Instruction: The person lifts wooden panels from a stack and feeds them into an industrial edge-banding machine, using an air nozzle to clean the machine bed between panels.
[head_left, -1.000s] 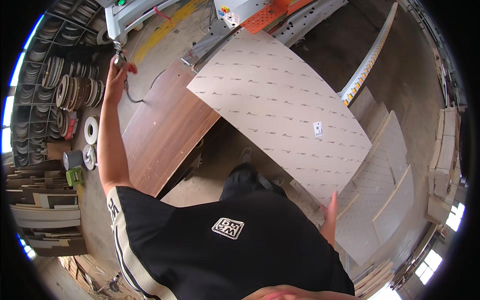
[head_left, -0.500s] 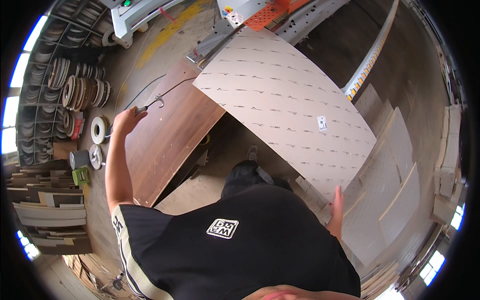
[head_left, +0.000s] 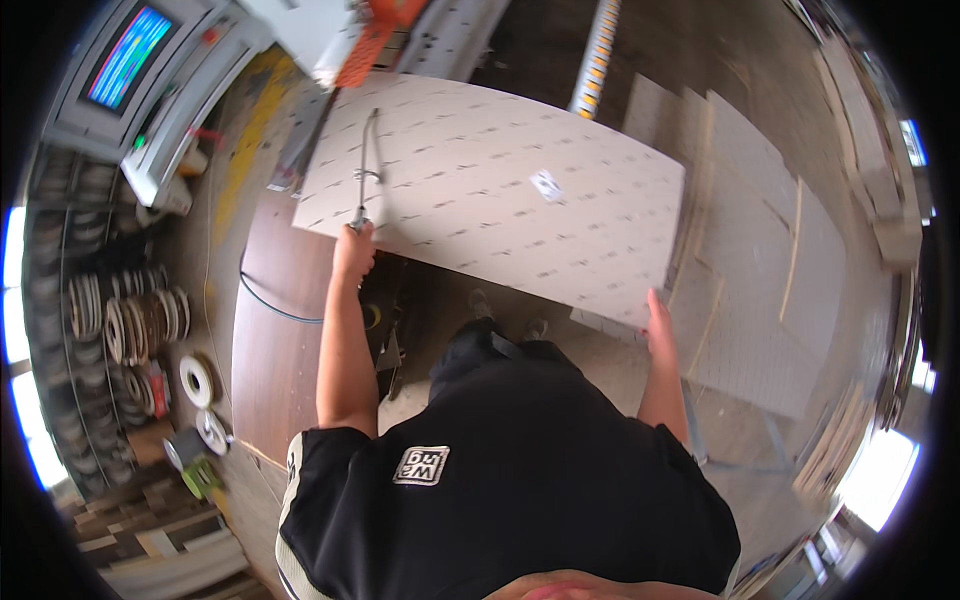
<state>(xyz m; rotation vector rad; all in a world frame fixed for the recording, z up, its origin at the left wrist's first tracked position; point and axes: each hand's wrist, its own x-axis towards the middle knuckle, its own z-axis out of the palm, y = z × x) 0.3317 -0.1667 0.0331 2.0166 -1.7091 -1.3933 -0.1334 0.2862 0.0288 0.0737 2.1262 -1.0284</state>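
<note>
My left hand is closed round the handle of an air blow gun with a long thin nozzle and a hook. The nozzle lies over the left part of a pale board printed with rows of small dark marks; whether it touches the surface I cannot tell. A white label sits on the board. At the board's near right corner, my right hand rests against the edge with its fingers stretched out. Its thumb is partly hidden.
Left of the board is a brown wood-grain panel with a dark hose across it. A machine with a lit screen stands at far left, near rolls of edge banding. Stacked boards lie on the right; a roller rail runs beyond.
My left hand has swung the air blow gun right, from above the brown panel to over the pale board. The view has turned; my right hand stays by the board's corner.
</note>
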